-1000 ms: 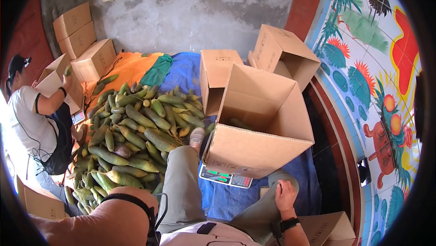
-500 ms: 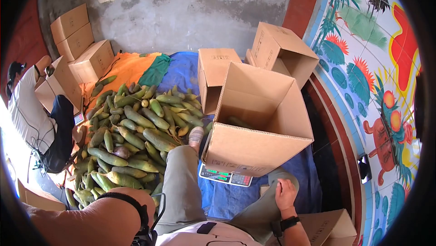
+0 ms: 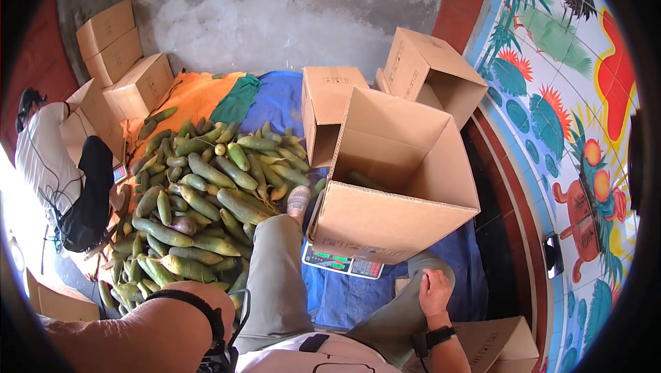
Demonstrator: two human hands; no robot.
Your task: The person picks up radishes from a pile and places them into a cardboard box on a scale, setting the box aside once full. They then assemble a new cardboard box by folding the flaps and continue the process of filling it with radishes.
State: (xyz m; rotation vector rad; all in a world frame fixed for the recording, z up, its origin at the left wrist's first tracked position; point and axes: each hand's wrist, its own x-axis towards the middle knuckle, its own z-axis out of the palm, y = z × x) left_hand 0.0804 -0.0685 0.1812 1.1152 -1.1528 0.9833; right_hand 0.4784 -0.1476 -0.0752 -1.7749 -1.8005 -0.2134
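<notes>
My right hand (image 3: pixel 435 293) rests on my right knee, fingers loosely bent and apart, with nothing visible in it. A black band is around that wrist. My left arm (image 3: pixel 151 325) fills the lower left and wears a black strap; the fingers of my left hand are hidden. Between my legs an open cardboard box (image 3: pixel 396 225) sits on a digital scale (image 3: pixel 342 263) with lit green digits. Inside the box, in shadow, lies a long green vegetable (image 3: pixel 365 180). At my left is a big heap of long green radish-like vegetables (image 3: pixel 200 201).
Behind the box stand another carton (image 3: pixel 330 97) and an open box on its side (image 3: pixel 437 70). More cartons (image 3: pixel 113 46) are stacked at the far left. A co-worker (image 3: pixel 55 159) bends over a box there. A blue tarp (image 3: pixel 344 297) covers the floor; a painted tile wall (image 3: pixel 578 132) borders the right.
The view has shifted slightly. The co-worker at the left has moved a little. My right hand stays on my knee, and the box remains on the scale.
</notes>
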